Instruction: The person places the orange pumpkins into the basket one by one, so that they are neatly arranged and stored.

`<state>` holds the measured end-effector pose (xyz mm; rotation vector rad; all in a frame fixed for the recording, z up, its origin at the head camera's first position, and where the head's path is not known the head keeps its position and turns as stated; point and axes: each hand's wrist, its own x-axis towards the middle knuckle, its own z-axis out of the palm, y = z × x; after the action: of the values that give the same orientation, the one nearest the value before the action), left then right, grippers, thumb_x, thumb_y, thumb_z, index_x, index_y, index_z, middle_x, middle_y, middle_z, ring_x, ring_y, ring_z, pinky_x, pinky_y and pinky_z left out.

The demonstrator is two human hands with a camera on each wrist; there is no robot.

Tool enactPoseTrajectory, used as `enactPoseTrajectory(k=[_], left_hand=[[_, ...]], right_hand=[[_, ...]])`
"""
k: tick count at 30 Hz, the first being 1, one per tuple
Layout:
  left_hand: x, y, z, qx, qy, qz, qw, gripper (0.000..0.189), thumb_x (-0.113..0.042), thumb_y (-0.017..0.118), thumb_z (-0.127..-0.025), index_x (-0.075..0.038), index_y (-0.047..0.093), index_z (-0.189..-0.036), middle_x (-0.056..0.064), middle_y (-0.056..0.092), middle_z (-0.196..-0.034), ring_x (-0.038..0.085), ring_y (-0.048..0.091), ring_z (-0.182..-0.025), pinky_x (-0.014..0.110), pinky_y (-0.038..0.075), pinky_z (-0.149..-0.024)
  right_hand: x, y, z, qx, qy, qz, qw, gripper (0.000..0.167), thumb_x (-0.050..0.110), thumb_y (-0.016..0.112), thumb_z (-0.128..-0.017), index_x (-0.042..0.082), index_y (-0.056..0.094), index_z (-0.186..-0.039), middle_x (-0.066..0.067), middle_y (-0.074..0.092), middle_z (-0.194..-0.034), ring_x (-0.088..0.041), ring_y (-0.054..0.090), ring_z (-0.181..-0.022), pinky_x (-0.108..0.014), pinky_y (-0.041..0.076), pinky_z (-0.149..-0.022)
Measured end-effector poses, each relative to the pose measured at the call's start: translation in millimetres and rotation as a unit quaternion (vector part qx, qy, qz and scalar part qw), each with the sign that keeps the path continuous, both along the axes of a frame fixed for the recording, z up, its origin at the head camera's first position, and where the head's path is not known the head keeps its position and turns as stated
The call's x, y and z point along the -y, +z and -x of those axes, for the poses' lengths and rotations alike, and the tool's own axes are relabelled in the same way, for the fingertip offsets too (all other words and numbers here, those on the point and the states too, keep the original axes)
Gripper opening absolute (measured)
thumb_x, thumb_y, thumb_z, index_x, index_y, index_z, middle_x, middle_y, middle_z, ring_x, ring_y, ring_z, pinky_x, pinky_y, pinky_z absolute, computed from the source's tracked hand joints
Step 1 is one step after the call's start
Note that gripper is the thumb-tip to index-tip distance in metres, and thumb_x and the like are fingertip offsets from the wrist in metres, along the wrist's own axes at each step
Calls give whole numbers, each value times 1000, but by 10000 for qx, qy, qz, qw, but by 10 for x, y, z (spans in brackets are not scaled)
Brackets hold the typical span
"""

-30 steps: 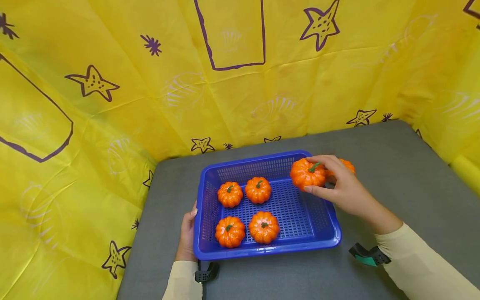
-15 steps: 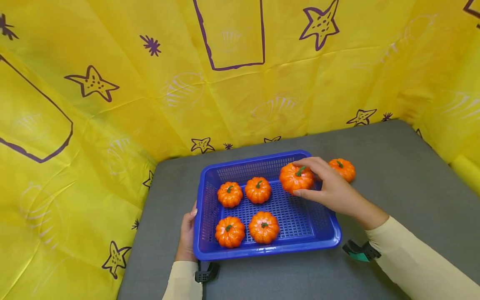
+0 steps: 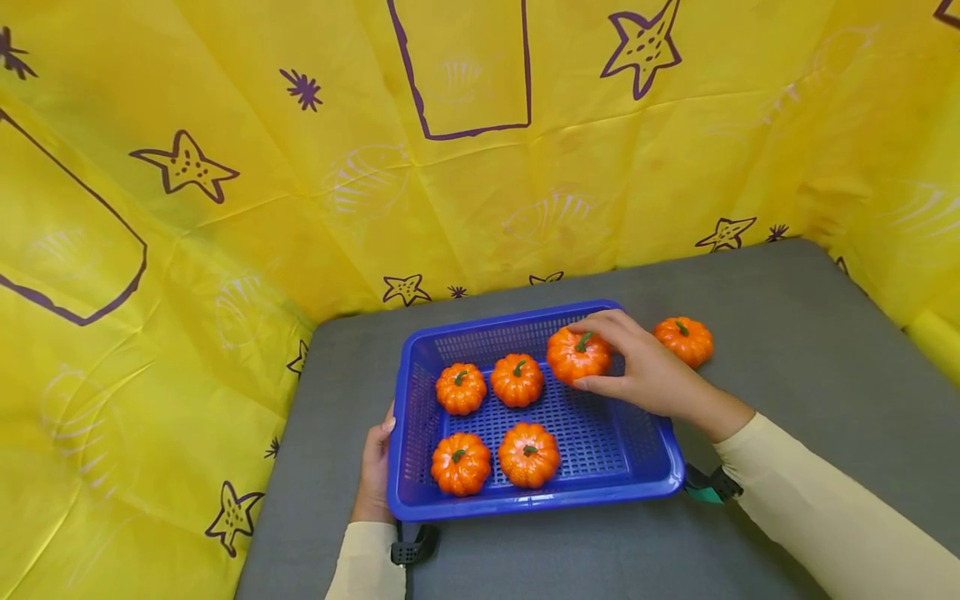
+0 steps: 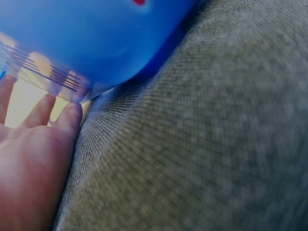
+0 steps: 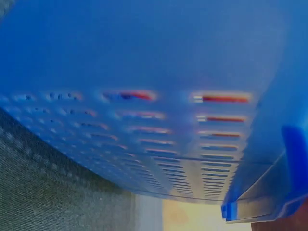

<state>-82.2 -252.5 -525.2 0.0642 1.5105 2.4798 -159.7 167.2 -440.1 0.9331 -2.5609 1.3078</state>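
Observation:
My right hand [image 3: 637, 365] holds an orange toy pumpkin [image 3: 576, 356] with a green stem, its thumb and fingers round the sides. They are over the right back part of a blue plastic basket [image 3: 534, 503]. Inside the basket sit two pumpkins at the back, a left one [image 3: 461, 389] and a right one [image 3: 517, 381], and two in front, a left one [image 3: 461, 464] and a right one [image 3: 528, 455]. My left hand [image 3: 372, 467] rests against the basket's left outer side. In the left wrist view, its fingers [image 4: 41, 110] reach the slotted wall with relaxed fingertips.
Another orange pumpkin [image 3: 683, 341] lies on the grey tabletop [image 3: 810, 350] to the right of the basket, behind my right hand. A yellow cloth [image 3: 480, 200] with starfish and fish drawings hangs behind and beside the table. The right wrist view shows mostly the basket's slotted wall [image 5: 144, 57].
My right hand has carried the pumpkin left, from above the basket's right rim to farther over its inside. The pumpkin on the table shows more fully. My left hand and the basket stay put.

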Motion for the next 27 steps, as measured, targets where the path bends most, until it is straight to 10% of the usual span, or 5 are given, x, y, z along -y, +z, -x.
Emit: enactPoseTrajectory(k=[27], left_hand=[[39, -81, 55, -289, -238, -330, 9988, 63, -37, 34, -112, -21, 29, -172, 16, 44, -165, 28, 55, -132, 41, 50, -109]], right_hand=[[195, -98, 80, -455, -157, -1827, 9820, 63, 31, 94, -87, 13, 70, -143, -13, 61, -139, -37, 59, -124, -56, 57, -95]])
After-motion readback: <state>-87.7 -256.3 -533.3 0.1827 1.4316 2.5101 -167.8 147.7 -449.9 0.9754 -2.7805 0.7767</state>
